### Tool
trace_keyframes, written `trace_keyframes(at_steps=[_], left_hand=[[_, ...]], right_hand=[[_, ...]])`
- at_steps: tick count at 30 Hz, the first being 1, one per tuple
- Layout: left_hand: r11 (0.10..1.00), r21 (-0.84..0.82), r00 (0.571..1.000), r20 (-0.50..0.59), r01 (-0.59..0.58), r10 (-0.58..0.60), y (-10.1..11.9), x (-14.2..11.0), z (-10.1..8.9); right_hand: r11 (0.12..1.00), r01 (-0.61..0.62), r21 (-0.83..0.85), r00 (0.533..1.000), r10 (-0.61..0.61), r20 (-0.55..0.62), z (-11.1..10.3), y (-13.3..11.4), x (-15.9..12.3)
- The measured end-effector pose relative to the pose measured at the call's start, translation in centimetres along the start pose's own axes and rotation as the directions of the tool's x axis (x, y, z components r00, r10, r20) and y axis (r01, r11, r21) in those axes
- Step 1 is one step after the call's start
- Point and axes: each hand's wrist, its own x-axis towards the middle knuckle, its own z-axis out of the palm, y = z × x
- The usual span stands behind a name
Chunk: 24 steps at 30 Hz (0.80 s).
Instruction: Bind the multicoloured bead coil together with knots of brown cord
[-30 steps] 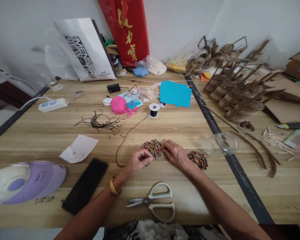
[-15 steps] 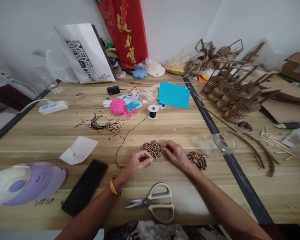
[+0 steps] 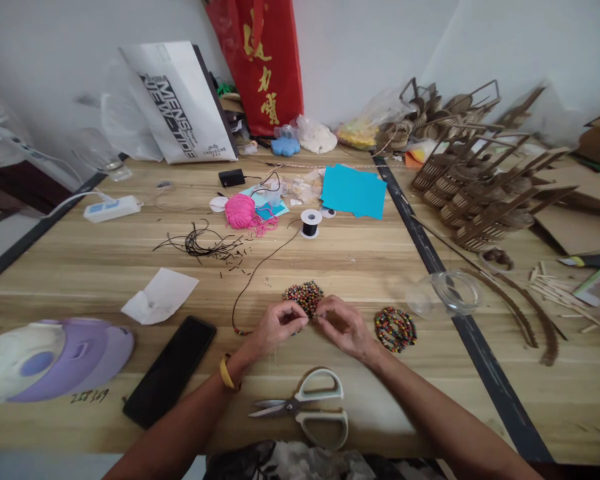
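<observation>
Just in front of a pile of loose multicoloured beads (image 3: 305, 293), my two hands almost meet. My left hand (image 3: 279, 325) is closed in a pinch on a thin black cord (image 3: 247, 283), which runs from a white spool (image 3: 310, 223). A few threaded beads (image 3: 241, 332) show on the cord beside that hand. Thumb and forefinger of my right hand (image 3: 347, 327) pinch what looks like a tiny bead near the left fingertips. Coiled strings of beads (image 3: 395, 329) lie right of my right hand. Scissors (image 3: 300, 407) rest open below both hands.
A black phone (image 3: 171, 371), white paper (image 3: 160, 296) and a purple-white device (image 3: 65, 360) lie left. Cut cords (image 3: 200, 241), pink yarn (image 3: 240, 211) and blue sheets (image 3: 354, 191) are farther back. Right are a clear round container (image 3: 455, 293) and brown baskets (image 3: 473, 190).
My right hand has moved left from the bead pile's right side to my left fingertips. The coiled bead strings are now uncovered. My left hand has hardly moved.
</observation>
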Motion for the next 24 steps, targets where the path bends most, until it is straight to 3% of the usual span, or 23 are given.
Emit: trace_keyframes(at_steps=[11,24], left_hand=[[1.000,0.015,1.000,0.017,0.005,-0.006,-0.07,-0.07,0.03],[0.999,0.032,1.000,0.028,-0.012,0.011,-0.08,-0.10,-0.04]], right_hand=[[0.994,-0.103,0.041,0.994,0.102,0.034,0.38,0.45,-0.63],[0.994,-0.081,0.077,0.996,0.077,0.050,0.39,0.34,-0.52]])
